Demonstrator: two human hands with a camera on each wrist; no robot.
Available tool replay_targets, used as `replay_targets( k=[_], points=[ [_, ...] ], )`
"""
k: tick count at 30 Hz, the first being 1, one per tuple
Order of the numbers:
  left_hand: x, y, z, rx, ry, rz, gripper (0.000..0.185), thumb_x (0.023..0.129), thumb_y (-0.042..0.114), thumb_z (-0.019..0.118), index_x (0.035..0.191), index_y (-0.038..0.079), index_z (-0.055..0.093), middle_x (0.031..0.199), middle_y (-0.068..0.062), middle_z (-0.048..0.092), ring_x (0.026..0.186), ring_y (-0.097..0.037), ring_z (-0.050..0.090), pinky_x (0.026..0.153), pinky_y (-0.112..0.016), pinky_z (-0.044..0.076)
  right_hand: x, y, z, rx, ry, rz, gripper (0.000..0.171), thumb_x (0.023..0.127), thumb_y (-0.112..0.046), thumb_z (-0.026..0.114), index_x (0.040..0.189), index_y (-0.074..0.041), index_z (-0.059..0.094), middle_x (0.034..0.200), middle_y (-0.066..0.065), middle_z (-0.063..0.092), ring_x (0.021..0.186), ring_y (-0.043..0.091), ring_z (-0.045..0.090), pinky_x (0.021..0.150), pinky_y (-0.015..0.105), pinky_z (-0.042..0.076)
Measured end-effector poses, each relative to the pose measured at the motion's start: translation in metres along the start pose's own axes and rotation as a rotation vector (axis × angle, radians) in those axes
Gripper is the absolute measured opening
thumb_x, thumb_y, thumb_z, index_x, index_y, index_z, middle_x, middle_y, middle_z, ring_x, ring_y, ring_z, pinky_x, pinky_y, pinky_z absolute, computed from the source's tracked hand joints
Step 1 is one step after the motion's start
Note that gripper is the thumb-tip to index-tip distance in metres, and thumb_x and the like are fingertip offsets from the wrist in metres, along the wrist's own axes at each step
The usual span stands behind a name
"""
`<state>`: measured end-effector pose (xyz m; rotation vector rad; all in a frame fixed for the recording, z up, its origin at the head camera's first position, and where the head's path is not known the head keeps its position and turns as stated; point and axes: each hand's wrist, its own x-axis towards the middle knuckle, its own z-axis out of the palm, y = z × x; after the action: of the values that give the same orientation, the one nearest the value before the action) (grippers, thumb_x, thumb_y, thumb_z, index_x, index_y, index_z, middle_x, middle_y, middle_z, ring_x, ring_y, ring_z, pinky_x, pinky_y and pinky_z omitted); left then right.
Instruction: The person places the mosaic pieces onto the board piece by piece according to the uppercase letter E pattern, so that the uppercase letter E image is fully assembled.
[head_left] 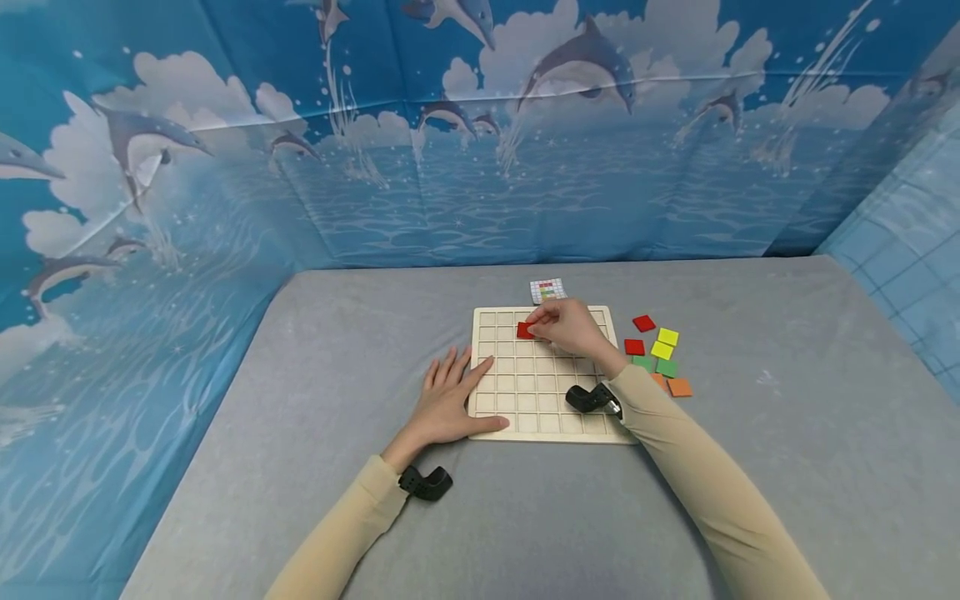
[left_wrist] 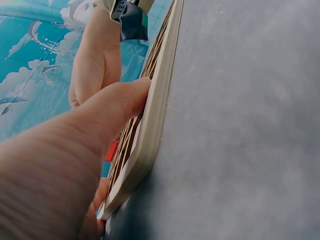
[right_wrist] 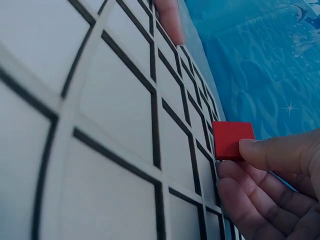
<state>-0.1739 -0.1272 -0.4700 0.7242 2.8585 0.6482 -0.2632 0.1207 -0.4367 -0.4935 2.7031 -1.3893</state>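
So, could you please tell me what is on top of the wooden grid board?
On the wooden grid board, the right hand pinches a red tile; the left hand rests on its edge. Cells beneath the hands are hidden.

A flat red square tile (head_left: 525, 331), pinched at its edge, sits over the wooden grid board (head_left: 517, 400).

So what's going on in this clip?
A person's right hand pinches a red square tile over a cell near the far edge of a wooden grid board. The left hand lies flat, steadying the board's left edge. More coloured tiles lie to its right, a small pattern card beyond it.
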Motion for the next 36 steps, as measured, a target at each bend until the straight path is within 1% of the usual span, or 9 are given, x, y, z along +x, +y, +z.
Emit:
replay_targets(
  k=[5, 13, 23, 27, 30, 31, 33, 35, 36],
  points=[
    [-0.0003, 0.0005, -0.0005, 0.000, -0.002, -0.001, 0.092, 0.079, 0.066, 0.061, 0.153, 0.028, 0.023, 0.158, -0.008, 0.005, 0.143, -0.026, -0.006, 0.110, -0.048, -0.004, 0.0035, -0.0004, 0.0044, -0.063, 0.022, -0.013, 0.009, 0.086, -0.007, 0.069, 0.093, -0.003, 0.073, 0.085, 0.007, 0.066, 0.072, 0.021, 0.060, 0.067, 0.035, 0.048],
    [0.0004, 0.0000, -0.0002, 0.002, 0.002, -0.002, 0.092, 0.079, 0.067, 0.061, 0.153, 0.028, 0.021, 0.158, -0.007, 0.005, 0.143, -0.027, -0.006, 0.110, -0.048, -0.003, 0.0012, -0.0015, 0.0022, -0.112, -0.007, -0.020, 0.015, 0.086, -0.006, 0.069, 0.099, -0.002, 0.073, 0.094, 0.009, 0.067, 0.080, 0.025, 0.061, 0.073, 0.039, 0.049],
    [0.0007, 0.0000, 0.0004, 0.014, -0.009, -0.003, 0.092, 0.079, 0.068, 0.060, 0.153, 0.028, 0.020, 0.158, -0.007, 0.004, 0.143, -0.026, -0.006, 0.110, -0.047, -0.004, 0.0012, 0.0041, -0.0006, -0.166, -0.055, -0.069, 0.023, 0.084, 0.000, 0.062, 0.105, 0.000, 0.072, 0.094, 0.010, 0.067, 0.073, 0.021, 0.056, 0.069, 0.038, 0.046],
    [0.0013, -0.0010, 0.0010, 0.020, -0.008, 0.000, 0.092, 0.079, 0.068, 0.059, 0.153, 0.030, 0.019, 0.158, -0.006, 0.003, 0.143, -0.025, -0.007, 0.111, -0.046, -0.005, 0.0010, 0.0041, -0.0025, -0.172, -0.073, -0.081, 0.029, 0.082, 0.004, 0.058, 0.108, 0.001, 0.071, 0.094, 0.012, 0.067, 0.066, 0.019, 0.052, 0.082, 0.043, 0.045],
    [0.0014, -0.0012, 0.0007, 0.019, -0.007, 0.001, 0.092, 0.079, 0.069, 0.059, 0.153, 0.030, 0.019, 0.158, -0.006, 0.003, 0.143, -0.025, -0.007, 0.110, -0.046, -0.005, 0.0010, 0.0045, -0.0033, -0.164, -0.083, -0.091, 0.032, 0.081, 0.005, 0.056, 0.109, 0.002, 0.070, 0.089, 0.011, 0.066, 0.058, 0.017, 0.046, 0.096, 0.048, 0.039],
    [0.0013, -0.0011, 0.0005, 0.021, -0.009, 0.000, 0.093, 0.079, 0.069, 0.059, 0.153, 0.030, 0.018, 0.158, -0.006, 0.002, 0.143, -0.025, -0.007, 0.110, -0.046, -0.005, 0.0011, 0.0046, -0.0033, -0.165, -0.086, -0.091, 0.032, 0.080, 0.006, 0.056, 0.109, 0.002, 0.070, 0.085, 0.010, 0.065, 0.055, 0.016, 0.042, 0.098, 0.048, 0.037],
    [0.0013, -0.0011, 0.0002, 0.020, -0.010, -0.001, 0.093, 0.079, 0.069, 0.059, 0.153, 0.030, 0.019, 0.158, -0.006, 0.003, 0.143, -0.025, -0.007, 0.110, -0.046, -0.005, 0.0012, 0.0049, -0.0029, -0.165, -0.093, -0.088, 0.033, 0.080, 0.006, 0.056, 0.110, 0.002, 0.070, 0.079, 0.009, 0.061, 0.051, 0.014, 0.037, 0.092, 0.043, 0.041],
    [0.0014, -0.0013, 0.0001, 0.019, -0.009, -0.002, 0.092, 0.079, 0.068, 0.059, 0.153, 0.030, 0.019, 0.158, -0.006, 0.003, 0.143, -0.025, -0.007, 0.110, -0.047, -0.006, 0.0015, 0.0050, -0.0025, -0.170, -0.094, -0.087, 0.032, 0.081, 0.004, 0.057, 0.110, 0.002, 0.070, 0.077, 0.008, 0.060, 0.049, 0.012, 0.034, 0.078, 0.036, 0.043],
    [0.0015, -0.0014, 0.0002, 0.019, -0.009, -0.003, 0.092, 0.079, 0.068, 0.059, 0.153, 0.030, 0.019, 0.158, -0.006, 0.003, 0.143, -0.025, -0.007, 0.110, -0.047, -0.006, 0.0018, 0.0052, -0.0023, -0.169, -0.093, -0.083, 0.031, 0.082, 0.003, 0.057, 0.110, 0.001, 0.070, 0.077, 0.009, 0.060, 0.049, 0.012, 0.032, 0.070, 0.033, 0.040]
  ],
)
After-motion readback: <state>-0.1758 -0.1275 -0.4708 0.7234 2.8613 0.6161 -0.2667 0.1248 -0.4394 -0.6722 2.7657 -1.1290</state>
